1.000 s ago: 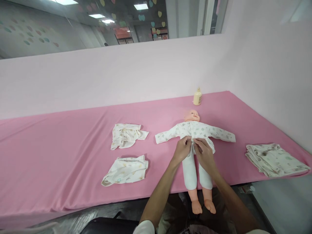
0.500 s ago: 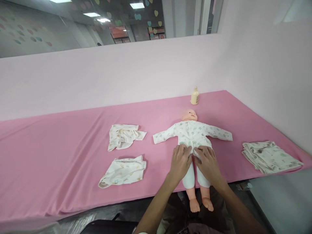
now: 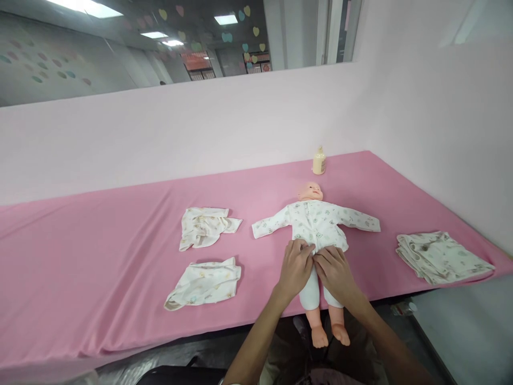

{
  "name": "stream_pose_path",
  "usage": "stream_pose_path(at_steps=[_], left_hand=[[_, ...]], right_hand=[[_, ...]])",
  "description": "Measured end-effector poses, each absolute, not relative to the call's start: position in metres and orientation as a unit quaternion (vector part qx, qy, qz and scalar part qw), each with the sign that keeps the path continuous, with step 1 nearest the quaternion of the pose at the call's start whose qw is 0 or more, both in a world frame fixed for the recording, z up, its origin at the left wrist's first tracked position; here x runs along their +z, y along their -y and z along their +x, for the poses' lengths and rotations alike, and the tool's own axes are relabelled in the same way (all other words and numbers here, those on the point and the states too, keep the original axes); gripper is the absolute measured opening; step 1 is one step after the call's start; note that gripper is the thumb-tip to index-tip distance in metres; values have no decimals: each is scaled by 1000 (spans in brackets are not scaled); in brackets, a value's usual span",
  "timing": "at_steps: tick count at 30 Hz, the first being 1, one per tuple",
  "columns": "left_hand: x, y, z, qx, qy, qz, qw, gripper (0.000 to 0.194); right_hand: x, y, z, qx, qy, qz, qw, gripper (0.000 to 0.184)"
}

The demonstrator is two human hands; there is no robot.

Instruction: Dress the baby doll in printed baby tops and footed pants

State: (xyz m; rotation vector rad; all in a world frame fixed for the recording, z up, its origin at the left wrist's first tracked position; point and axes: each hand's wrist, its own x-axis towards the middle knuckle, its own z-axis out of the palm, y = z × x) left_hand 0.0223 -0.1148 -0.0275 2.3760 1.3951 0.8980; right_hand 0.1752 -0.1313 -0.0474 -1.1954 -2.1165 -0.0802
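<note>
A baby doll [image 3: 311, 191] lies on its back on the pink table [image 3: 100, 256], its bare feet hanging over the front edge. It wears a white printed top [image 3: 316, 222] with sleeves spread wide, and white trousers [image 3: 310, 291]. My left hand [image 3: 294, 267] and my right hand [image 3: 334, 272] meet at the bottom hem of the top, over the doll's waist. Both hands have their fingers curled and pinch the hem at the middle.
Two loose printed garments lie to the left, one further back [image 3: 206, 227] and one nearer the edge [image 3: 204, 283]. A folded stack of printed cloth [image 3: 438, 255] sits at the right. A small cream bottle [image 3: 319, 160] stands behind the doll by the pink wall.
My hands slid from the middle of the doll's top down to its bottom hem and drew close together there. The view shifted slightly.
</note>
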Motion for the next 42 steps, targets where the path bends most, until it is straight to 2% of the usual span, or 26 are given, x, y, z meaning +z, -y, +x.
stream_pose_path(at_steps=[4, 10, 14, 20, 24, 29, 34, 38, 42], left_hand=[[-27, 118, 17, 326, -474, 803, 155, 34], [-26, 127, 3, 314, -502, 775, 222, 34], [-27, 123, -11, 311, -524, 744, 275, 42], [-24, 120, -21, 305, -532, 713, 340, 42], [-14, 122, -39, 249, -544, 719, 353, 47], [-8, 125, -90, 160, -641, 707, 251, 51], [-37, 133, -143, 92, -679, 722, 93, 47], [-66, 133, -166, 78, -690, 719, -19, 44], [-76, 130, -165, 67, -684, 718, -105, 42]], right_hand=[[-50, 132, 176, -13, 799, -477, 366, 23], [-64, 133, 198, -13, 737, -509, 445, 12], [-74, 132, 219, 2, 704, -558, 440, 23], [-82, 138, 232, 85, 704, -556, 434, 24], [-89, 145, 238, 134, 699, -573, 406, 32], [-104, 152, 257, 107, 682, -610, 389, 34], [-106, 155, 294, -100, 642, -652, 391, 32], [-93, 162, 334, -241, 533, -759, 285, 37], [-87, 169, 364, -249, 514, -800, 187, 46]])
